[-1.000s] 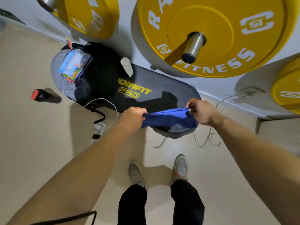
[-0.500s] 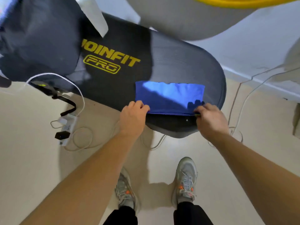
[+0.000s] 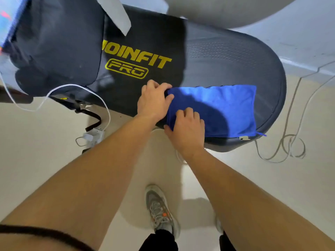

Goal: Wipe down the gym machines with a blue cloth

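A grey shoe (image 3: 159,211) stands on the floor (image 3: 45,142) at 6 o'clock. Past it, the right grip (image 3: 186,131) grabs the near left corner of the blue cloth (image 3: 223,109). The left grip (image 3: 155,100), at 11 o'clock from it, pinches the far left corner. Both likely hold the cloth flat for rubbing. It lies on the 3 o'clock end of the dark bench (image 3: 226,57). A black bag (image 3: 54,48) sits at 10 o'clock.
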Motion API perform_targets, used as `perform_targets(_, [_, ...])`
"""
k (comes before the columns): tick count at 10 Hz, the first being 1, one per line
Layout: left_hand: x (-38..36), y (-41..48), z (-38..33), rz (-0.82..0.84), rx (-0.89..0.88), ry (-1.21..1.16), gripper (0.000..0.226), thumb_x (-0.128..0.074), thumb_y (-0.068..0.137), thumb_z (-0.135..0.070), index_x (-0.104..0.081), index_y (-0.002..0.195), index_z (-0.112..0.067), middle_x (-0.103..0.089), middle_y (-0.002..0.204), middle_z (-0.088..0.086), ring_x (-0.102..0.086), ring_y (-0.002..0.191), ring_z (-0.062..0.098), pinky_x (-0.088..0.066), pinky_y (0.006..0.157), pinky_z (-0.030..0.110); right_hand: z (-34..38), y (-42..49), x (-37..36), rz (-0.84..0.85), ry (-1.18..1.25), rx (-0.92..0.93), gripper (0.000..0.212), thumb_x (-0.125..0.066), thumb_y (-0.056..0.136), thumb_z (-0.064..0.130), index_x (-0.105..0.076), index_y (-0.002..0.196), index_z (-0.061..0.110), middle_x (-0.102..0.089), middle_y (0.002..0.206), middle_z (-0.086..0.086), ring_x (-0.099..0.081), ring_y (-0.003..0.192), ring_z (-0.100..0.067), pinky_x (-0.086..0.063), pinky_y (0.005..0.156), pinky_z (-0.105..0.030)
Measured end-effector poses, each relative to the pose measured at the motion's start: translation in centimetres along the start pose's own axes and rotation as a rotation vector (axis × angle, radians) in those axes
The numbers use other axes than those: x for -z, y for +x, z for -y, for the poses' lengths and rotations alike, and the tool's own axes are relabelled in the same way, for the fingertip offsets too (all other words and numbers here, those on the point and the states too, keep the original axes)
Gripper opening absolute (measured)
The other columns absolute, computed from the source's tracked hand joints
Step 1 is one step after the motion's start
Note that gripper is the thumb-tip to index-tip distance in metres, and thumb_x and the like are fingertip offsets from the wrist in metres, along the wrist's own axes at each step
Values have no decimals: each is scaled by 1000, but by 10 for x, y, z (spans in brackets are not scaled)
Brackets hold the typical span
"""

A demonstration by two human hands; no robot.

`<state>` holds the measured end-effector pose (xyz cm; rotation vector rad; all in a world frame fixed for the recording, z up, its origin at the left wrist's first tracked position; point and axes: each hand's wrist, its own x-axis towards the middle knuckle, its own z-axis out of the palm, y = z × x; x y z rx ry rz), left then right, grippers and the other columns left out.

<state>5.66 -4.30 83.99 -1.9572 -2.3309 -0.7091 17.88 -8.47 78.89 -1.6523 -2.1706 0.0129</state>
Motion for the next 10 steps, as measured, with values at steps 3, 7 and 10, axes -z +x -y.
perform_targets(3, [18,-6,7,-90,106,-288,10,-69,84,-24,-62,90,-27,-62,78,-12,-61,78,10,-48,68,27,8,-4,-2,30,249,-11,16,-56,92,14,-50,107,14,-54,104,-8,-55,86,-27,-40,66,-35])
perform_targets(7, [-15,-13,-38,-27,22,-597,9,-68,81,-10,-62,84,-16,-61,79,-4,-54,65,-3,-37,57,6,-65,-1,-3,91,641,-340,32,-51,82,-2,-61,109,12,-66,101,-3,-55,87,-19,-39,72,-26])
perform_targets(10, [-20,-16,-30,148,62,-281,39,-53,97,-33,-54,135,-24,-60,133,-3,-57,117,21,-47,96,36,-77,11,-4,-82,330,-301,40,-58,92,21,-55,130,13,-58,122,-9,-58,105,-32,-53,84,-42])
